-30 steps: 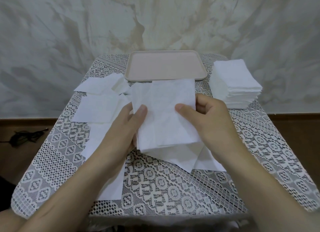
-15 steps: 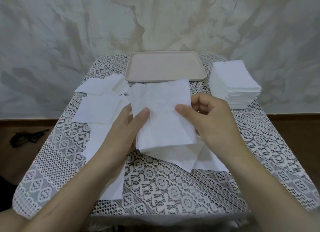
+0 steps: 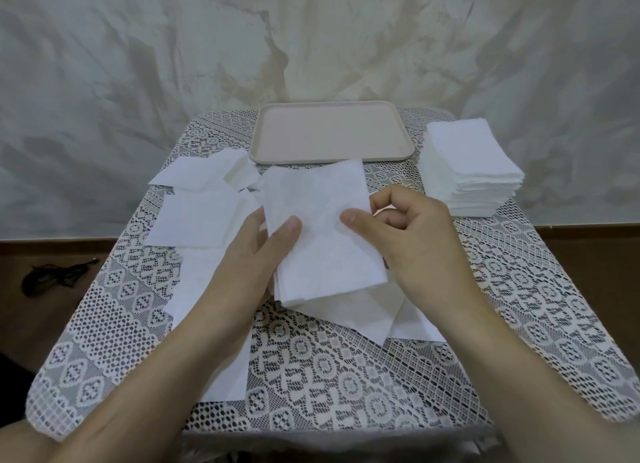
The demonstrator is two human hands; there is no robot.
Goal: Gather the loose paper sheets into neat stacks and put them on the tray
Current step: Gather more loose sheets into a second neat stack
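Note:
A small bundle of white paper sheets (image 3: 318, 227) is held above the table's middle. My left hand (image 3: 249, 258) grips its left edge, thumb on top. My right hand (image 3: 412, 241) pinches its right edge with the thumb on top and curled fingers behind. Loose white sheets (image 3: 194, 217) lie scattered to the left and under the bundle. A pale pink tray (image 3: 329, 133) sits at the far middle of the table with nothing on it. A tall neat stack of sheets (image 3: 467, 165) stands at the right of the tray.
The table wears a white lace cloth (image 3: 346, 376). A draped sheet backdrop (image 3: 173, 64) hangs right behind the table. A black cord (image 3: 52, 275) lies on the brown floor at the left.
The bundle has narrowed as my hands pushed its edges together. My right hand's fingers curled more behind the right edge.

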